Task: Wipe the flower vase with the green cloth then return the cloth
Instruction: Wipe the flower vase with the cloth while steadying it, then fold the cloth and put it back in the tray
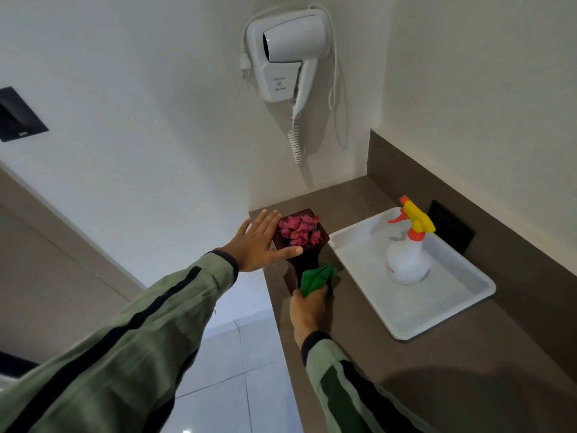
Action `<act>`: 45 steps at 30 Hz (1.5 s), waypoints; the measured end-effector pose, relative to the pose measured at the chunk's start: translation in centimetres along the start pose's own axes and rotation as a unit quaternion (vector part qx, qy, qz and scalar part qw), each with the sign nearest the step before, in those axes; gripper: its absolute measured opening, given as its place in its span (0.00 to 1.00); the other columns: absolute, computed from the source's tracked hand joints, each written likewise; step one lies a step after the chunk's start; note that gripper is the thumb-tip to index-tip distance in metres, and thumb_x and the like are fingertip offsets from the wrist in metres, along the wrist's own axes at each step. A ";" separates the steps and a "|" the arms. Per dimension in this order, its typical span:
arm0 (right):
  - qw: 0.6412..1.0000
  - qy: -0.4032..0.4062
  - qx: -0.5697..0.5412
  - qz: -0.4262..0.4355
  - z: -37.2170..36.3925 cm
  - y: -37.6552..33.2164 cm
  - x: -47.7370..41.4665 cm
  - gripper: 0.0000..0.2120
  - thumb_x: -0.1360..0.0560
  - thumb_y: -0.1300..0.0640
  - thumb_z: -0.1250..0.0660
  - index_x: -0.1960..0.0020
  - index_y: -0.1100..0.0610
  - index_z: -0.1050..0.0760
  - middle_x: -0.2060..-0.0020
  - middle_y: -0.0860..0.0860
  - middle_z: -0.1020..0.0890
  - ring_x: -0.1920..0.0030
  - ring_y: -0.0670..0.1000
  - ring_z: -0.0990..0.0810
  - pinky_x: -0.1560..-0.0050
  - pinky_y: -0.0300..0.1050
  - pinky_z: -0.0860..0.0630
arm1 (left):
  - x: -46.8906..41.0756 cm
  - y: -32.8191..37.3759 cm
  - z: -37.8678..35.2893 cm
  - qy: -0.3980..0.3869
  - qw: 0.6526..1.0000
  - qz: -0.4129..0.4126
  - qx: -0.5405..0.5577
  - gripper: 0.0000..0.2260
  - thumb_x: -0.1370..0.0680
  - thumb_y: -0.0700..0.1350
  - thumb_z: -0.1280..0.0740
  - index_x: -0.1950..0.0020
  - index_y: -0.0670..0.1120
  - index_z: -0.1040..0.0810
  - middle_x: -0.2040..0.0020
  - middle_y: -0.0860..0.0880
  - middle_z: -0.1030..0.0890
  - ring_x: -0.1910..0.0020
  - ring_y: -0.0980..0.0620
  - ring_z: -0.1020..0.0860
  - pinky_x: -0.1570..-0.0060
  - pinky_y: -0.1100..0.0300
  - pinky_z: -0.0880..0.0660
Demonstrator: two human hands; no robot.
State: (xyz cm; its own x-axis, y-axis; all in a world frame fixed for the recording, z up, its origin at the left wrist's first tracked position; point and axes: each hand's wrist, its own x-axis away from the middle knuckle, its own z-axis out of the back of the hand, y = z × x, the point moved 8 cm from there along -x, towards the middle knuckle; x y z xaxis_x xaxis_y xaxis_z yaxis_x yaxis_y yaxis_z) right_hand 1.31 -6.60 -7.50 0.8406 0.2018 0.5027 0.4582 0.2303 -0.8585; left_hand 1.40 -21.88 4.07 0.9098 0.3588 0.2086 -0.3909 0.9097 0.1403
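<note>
A dark brown flower vase [304,260] with pink flowers [299,230] stands at the left end of the brown counter. My left hand [261,242] lies flat against the vase's upper left rim, fingers spread, the thumb across its front edge. My right hand [309,310] holds the bunched green cloth [317,278] pressed against the vase's lower front. The vase's base is hidden behind the cloth and hand.
A white tray [462,304] sits right of the vase, holding a white spray bottle [407,260] with a yellow and orange head. A white hair dryer [288,57] hangs on the wall above. The counter edge [281,332] drops to a tiled floor on the left.
</note>
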 end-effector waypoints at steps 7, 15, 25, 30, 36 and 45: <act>0.943 -0.188 -0.243 -0.128 -3.8 1.0 0.9 0.28 0.24 0.71 0.39 0.26 0.58 0.37 0.33 0.62 0.26 0.36 0.62 0.24 0.34 0.58 0.27 | -0.3 -0.8 0.5 -0.001 1.000 -0.001 -0.022 0.53 0.35 0.80 0.55 0.19 0.49 0.60 0.18 0.49 0.59 0.20 0.52 0.63 0.22 0.44 0.62; 0.924 -0.319 -0.193 -0.089 5.1 -0.1 -0.4 0.19 0.29 0.69 0.36 0.42 0.56 0.19 0.46 0.60 0.15 0.43 0.62 0.17 0.41 0.61 0.21 | 8.7 -1.3 -3.0 0.254 0.930 0.168 0.204 0.38 0.23 0.65 0.39 0.21 0.45 0.44 0.21 0.41 0.40 0.21 0.42 0.43 0.24 0.46 0.45; 0.935 -0.342 -0.092 -0.031 15.5 -4.6 -5.2 0.18 0.28 0.67 0.36 0.38 0.63 0.22 0.43 0.61 0.16 0.44 0.59 0.16 0.48 0.51 0.19 | 7.9 14.4 -11.8 0.069 0.655 0.173 0.732 0.22 0.23 0.51 0.30 0.32 0.48 0.29 0.37 0.41 0.19 0.43 0.41 0.17 0.42 0.41 0.21; 0.984 -0.137 0.088 0.073 22.7 -6.8 -10.7 0.24 0.29 0.63 0.25 0.38 0.59 0.32 0.46 0.62 0.20 0.53 0.55 0.18 0.59 0.45 0.21 | 3.4 19.3 -10.0 0.156 0.792 0.166 0.566 0.31 0.23 0.43 0.29 0.25 0.45 0.42 0.35 0.37 0.21 0.43 0.40 0.18 0.44 0.45 0.20; 0.933 -0.107 0.316 0.133 23.2 -6.1 -13.0 0.15 0.30 0.57 0.24 0.52 0.54 0.29 0.52 0.58 0.16 0.49 0.59 0.17 0.45 0.55 0.20 | 0.4 21.6 -11.3 0.102 0.983 0.116 0.098 0.21 0.20 0.57 0.43 0.27 0.56 0.33 0.38 0.45 0.20 0.34 0.43 0.29 0.37 0.46 0.38; 0.781 -0.067 0.590 0.193 21.7 -5.0 -13.3 0.05 0.25 0.49 0.34 0.52 0.49 0.27 0.47 0.53 0.18 0.42 0.58 0.23 0.44 0.51 0.37 | 0.5 22.5 -13.2 0.030 0.997 0.068 -0.010 0.21 0.19 0.60 0.45 0.34 0.53 0.22 0.19 0.41 0.46 0.20 0.40 0.55 0.27 0.34 0.58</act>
State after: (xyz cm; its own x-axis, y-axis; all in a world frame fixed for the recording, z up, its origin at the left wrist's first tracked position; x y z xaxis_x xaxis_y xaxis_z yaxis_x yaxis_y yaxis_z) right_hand -18.45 10.18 -7.69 0.7764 0.5526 0.3032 -0.4742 0.8290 -0.2966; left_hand -5.11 1.50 -5.47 0.8555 0.4902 0.1667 -0.5088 0.8555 0.0957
